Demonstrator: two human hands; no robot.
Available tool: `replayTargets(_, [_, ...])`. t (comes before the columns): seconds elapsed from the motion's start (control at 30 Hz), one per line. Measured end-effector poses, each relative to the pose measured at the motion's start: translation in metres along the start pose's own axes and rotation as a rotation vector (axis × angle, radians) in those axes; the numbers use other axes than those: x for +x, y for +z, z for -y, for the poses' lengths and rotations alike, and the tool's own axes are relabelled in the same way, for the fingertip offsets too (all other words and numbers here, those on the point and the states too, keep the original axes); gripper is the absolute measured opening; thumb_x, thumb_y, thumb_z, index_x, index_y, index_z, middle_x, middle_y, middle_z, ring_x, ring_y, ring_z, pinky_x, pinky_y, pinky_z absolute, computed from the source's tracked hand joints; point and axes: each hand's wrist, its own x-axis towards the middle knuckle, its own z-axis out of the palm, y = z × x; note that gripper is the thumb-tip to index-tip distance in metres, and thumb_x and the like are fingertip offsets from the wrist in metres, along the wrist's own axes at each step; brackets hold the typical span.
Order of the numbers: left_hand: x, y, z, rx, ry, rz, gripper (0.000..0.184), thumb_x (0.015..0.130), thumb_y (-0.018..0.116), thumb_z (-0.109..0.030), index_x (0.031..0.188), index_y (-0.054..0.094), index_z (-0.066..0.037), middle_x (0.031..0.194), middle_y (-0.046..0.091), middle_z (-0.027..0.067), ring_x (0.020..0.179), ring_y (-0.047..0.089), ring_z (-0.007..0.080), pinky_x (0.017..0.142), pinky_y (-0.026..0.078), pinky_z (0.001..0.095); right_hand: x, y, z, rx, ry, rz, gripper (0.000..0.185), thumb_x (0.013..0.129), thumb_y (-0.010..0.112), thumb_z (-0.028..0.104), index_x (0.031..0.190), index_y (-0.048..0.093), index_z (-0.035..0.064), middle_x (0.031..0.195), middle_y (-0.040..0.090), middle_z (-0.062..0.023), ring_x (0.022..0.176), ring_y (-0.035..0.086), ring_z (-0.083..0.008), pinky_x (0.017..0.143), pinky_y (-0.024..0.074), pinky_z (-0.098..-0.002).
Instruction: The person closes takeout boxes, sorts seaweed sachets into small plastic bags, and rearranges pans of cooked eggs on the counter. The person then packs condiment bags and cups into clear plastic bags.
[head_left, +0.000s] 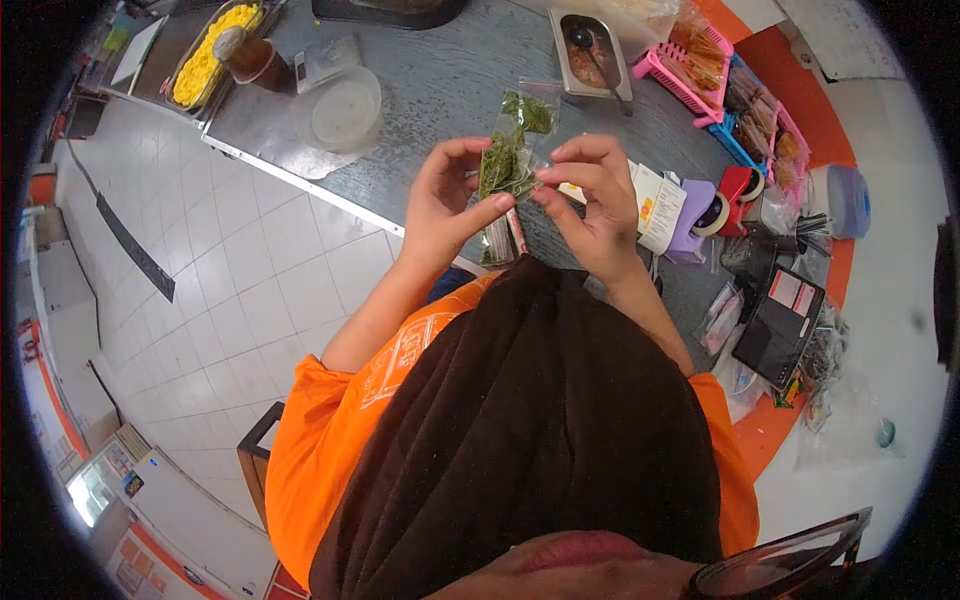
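A small clear plastic bag of green leafy flakes (500,165) is between my two hands above the dark grey table. My left hand (450,198) grips its left side, with the thumb low on the bag. At its right edge, my right hand (597,205) pinches the clear plastic between thumb and fingers. Just beyond lies another green-filled bag (535,113); whether it touches the held one I cannot tell. Below my hands, near the table edge, more clear packets (496,243) with green contents are partly hidden.
A metal pan (588,60) with a ladle stands at the back. Pink (685,75) and blue (738,140) baskets of packets line the right, near purple (695,222) and red (738,200) tape dispensers. A round clear lid (345,108) and a tray of yellow food (212,55) are left.
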Motion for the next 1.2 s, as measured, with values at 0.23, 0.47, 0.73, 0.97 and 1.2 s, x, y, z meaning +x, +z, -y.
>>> replayTargets(0.23, [-0.004, 0.002, 0.002, -0.018, -0.028, -0.024, 0.052, 0.068, 0.073, -0.002, 0.111, 0.044, 0.0, 0.11, 0.05, 0.0096, 0.103, 0.05, 0.0179, 0.088, 0.042, 0.0317, 0.003, 0.0, 0.008, -0.051, 0.038, 0.056, 0.027, 0.07, 0.068, 0.0, 0.095, 0.061, 0.0067, 0.101, 0.046, -0.0099, 0.088, 0.051, -0.0178, 0.071, 0.0461, -0.0261])
replayTargets(0.47, [-0.007, -0.01, 0.015, 0.023, -0.063, -0.09, 0.051, 0.069, 0.074, -0.005, 0.111, 0.044, 0.0, 0.111, 0.05, 0.01, 0.104, 0.049, 0.0178, 0.088, 0.042, 0.0323, 0.001, 0.003, -0.009, -0.096, 0.099, 0.136, 0.032, 0.073, 0.066, 0.004, 0.104, 0.055, 0.0054, 0.103, 0.044, -0.0114, 0.085, 0.052, -0.0196, 0.07, 0.0463, -0.0279])
replayTargets(0.73, [-0.005, -0.09, 0.093, 1.177, 0.198, -0.189, 0.056, 0.073, 0.072, -0.022, 0.119, 0.045, -0.004, 0.114, 0.052, 0.0142, 0.102, 0.053, 0.0252, 0.086, 0.045, 0.0377, -0.068, 0.038, -0.075, -0.47, 0.752, 0.727, 0.046, 0.071, 0.07, 0.026, 0.101, 0.049, -0.0011, 0.082, 0.058, -0.0204, 0.076, 0.058, -0.0363, 0.065, 0.0483, -0.0414])
replayTargets(0.97, [-0.054, -0.076, 0.102, 0.829, -0.592, 0.218, 0.048, 0.076, 0.069, -0.016, 0.116, 0.047, 0.0, 0.094, 0.06, 0.0117, 0.078, 0.061, 0.0202, 0.07, 0.05, 0.0318, -0.102, 0.059, -0.089, -0.396, 0.707, 0.634, 0.053, 0.072, 0.068, 0.02, 0.112, 0.043, -0.0036, 0.083, 0.06, -0.0219, 0.078, 0.062, -0.0356, 0.07, 0.0488, -0.0425])
replayTargets(1.2, [-0.042, -0.043, 0.053, 0.571, -0.195, 0.022, 0.045, 0.075, 0.065, 0.002, 0.116, 0.046, -0.003, 0.111, 0.05, 0.0062, 0.103, 0.051, 0.016, 0.079, 0.051, 0.0295, -0.073, 0.032, -0.064, 0.366, 0.738, 0.248, 0.051, 0.08, 0.058, 0.002, 0.127, 0.036, 0.0042, 0.082, 0.059, -0.0114, 0.074, 0.062, -0.0159, 0.064, 0.05, -0.0277])
